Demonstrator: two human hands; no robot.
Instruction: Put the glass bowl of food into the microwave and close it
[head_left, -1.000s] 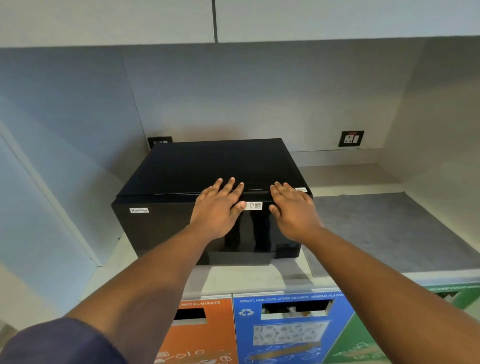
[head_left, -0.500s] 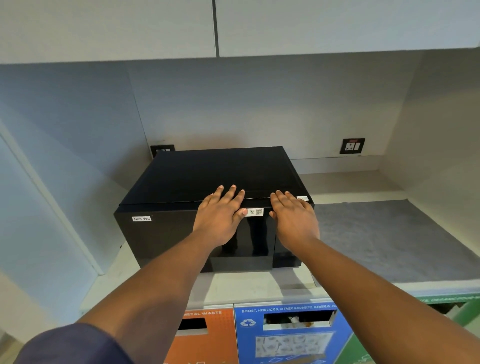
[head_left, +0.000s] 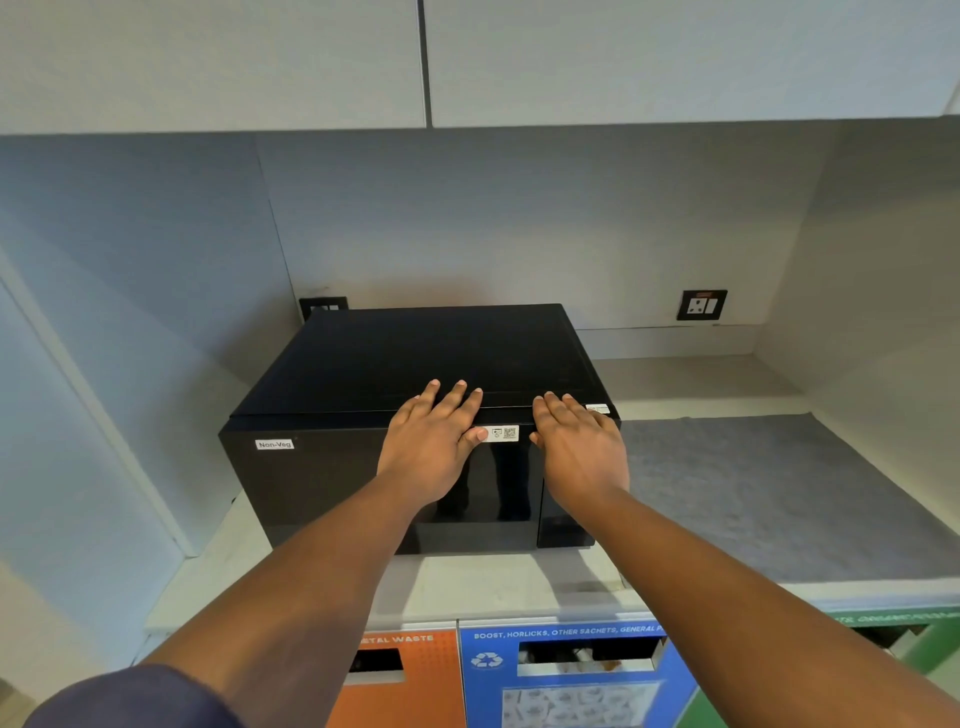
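Observation:
A black microwave (head_left: 332, 483) with a "Non-Veg" label stands on the counter, its door shut flat against the body. My left hand (head_left: 431, 441) lies flat over the top front edge of the door, fingers spread. My right hand (head_left: 579, 447) rests flat beside it, just right of a white QR sticker (head_left: 501, 433). Neither hand holds anything. The glass bowl of food is not visible anywhere.
A grey mat (head_left: 769, 493) covers the counter right of the microwave. Wall sockets sit behind at the left (head_left: 323, 307) and right (head_left: 701, 305). Cabinets hang overhead. Below the counter edge are orange (head_left: 405, 680), blue (head_left: 566, 675) and green waste bins.
Both hands stay pressed on the microwave's top front edge. The view has tilted up slightly, so the microwave and bins sit lower in frame.

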